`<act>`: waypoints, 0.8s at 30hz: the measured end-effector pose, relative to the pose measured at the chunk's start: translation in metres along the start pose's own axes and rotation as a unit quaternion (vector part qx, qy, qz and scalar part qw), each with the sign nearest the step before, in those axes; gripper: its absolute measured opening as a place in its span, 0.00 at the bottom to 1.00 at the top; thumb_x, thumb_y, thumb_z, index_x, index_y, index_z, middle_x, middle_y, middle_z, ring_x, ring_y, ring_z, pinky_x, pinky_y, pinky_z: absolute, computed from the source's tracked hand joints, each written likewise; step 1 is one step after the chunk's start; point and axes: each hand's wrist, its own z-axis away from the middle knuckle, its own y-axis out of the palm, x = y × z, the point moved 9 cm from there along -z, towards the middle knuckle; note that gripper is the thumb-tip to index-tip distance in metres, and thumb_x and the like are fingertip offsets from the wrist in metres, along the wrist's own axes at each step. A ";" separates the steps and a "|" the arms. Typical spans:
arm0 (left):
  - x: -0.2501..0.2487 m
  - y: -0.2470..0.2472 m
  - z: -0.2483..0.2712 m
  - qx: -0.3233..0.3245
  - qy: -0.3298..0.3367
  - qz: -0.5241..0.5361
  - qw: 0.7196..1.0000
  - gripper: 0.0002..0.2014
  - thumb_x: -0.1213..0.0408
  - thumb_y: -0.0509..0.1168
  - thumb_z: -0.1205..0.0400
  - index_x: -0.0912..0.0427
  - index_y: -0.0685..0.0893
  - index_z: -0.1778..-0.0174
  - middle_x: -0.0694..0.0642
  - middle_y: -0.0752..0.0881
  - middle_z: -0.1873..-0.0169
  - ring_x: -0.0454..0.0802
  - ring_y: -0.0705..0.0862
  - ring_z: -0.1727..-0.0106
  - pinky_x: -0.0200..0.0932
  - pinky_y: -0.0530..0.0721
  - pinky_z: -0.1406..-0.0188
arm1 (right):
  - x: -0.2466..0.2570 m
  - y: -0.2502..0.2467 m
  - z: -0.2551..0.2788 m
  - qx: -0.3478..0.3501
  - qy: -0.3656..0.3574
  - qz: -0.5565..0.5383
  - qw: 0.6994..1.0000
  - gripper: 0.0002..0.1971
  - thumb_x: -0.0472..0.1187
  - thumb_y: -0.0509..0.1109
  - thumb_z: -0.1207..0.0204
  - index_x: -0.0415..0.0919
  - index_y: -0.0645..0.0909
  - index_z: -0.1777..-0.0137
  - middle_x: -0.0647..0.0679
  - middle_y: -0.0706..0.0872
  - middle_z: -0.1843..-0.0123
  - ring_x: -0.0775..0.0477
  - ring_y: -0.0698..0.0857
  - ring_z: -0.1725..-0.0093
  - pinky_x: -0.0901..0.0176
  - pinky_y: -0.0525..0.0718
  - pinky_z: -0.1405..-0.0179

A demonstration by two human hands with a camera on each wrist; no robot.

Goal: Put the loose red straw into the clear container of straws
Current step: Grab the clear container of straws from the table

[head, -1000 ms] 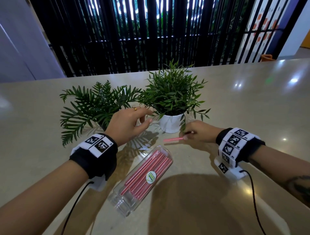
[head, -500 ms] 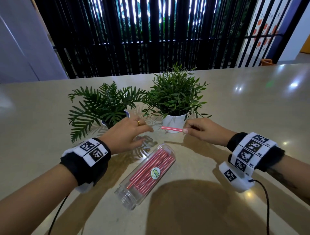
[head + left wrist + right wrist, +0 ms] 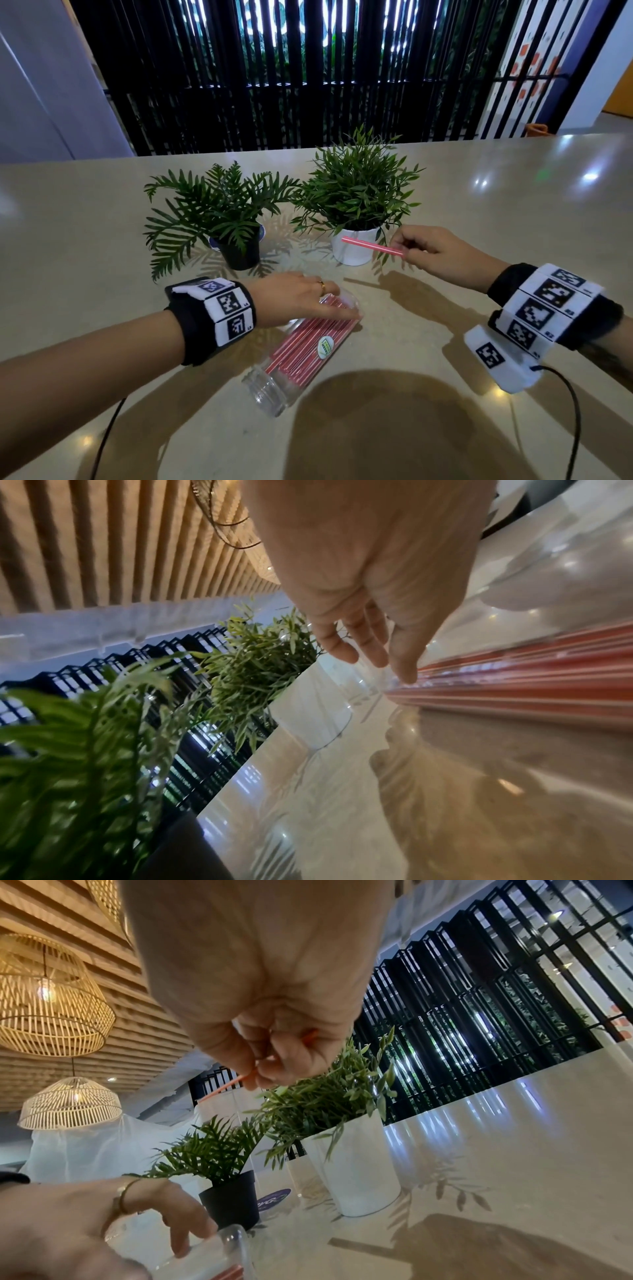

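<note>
The clear container of straws point(image 3: 301, 349) lies on its side on the beige table point(image 3: 496, 212), full of red straws and bearing a green sticker. My left hand point(image 3: 329, 305) rests on its far end with fairly straight fingers point(image 3: 371, 653) laid over the rim; the container point(image 3: 232, 1248) shows under them in the right wrist view. My right hand point(image 3: 407, 248) is raised above the table to the right and pinches one end of the loose red straw point(image 3: 371, 246), which points left in front of the white pot. The straw point(image 3: 226, 1087) sticks out from my right hand point(image 3: 263, 1074).
Two potted plants stand just behind the container: a fern in a black pot point(image 3: 239, 255) and a bushy plant in a white pot point(image 3: 352, 251). Black slatted screens close off the table's far edge. Wrist cables trail off the near edge.
My left hand came back from the plants and down onto the container's far end. My right hand lifted the straw off the table and carried it up and to the right.
</note>
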 end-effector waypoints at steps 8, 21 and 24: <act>0.003 -0.005 0.004 -0.006 0.019 -0.061 0.998 0.35 0.37 0.73 0.41 0.52 0.74 0.43 0.58 0.81 0.48 0.56 0.75 0.46 0.53 0.75 0.56 | 0.000 -0.004 0.000 -0.002 0.009 0.000 1.000 0.07 0.31 0.59 0.23 0.39 0.77 0.57 0.48 0.76 0.66 0.50 0.71 0.67 0.61 0.69 0.66; -0.009 0.028 0.009 0.025 -0.143 0.149 0.978 0.34 0.47 0.73 0.35 0.57 0.68 0.39 0.59 0.81 0.45 0.58 0.79 0.47 0.46 0.71 0.53 | 0.011 0.000 -0.001 -0.003 0.003 0.013 1.000 0.06 0.29 0.59 0.24 0.37 0.76 0.57 0.46 0.77 0.64 0.43 0.74 0.63 0.49 0.72 0.60; -0.005 0.026 0.011 0.008 -0.176 0.179 0.968 0.32 0.48 0.73 0.36 0.56 0.69 0.41 0.58 0.82 0.51 0.57 0.80 0.53 0.41 0.69 0.62 | 0.014 -0.001 -0.001 -0.003 0.001 0.003 1.000 0.06 0.31 0.58 0.23 0.39 0.75 0.56 0.46 0.77 0.64 0.43 0.75 0.63 0.48 0.74 0.60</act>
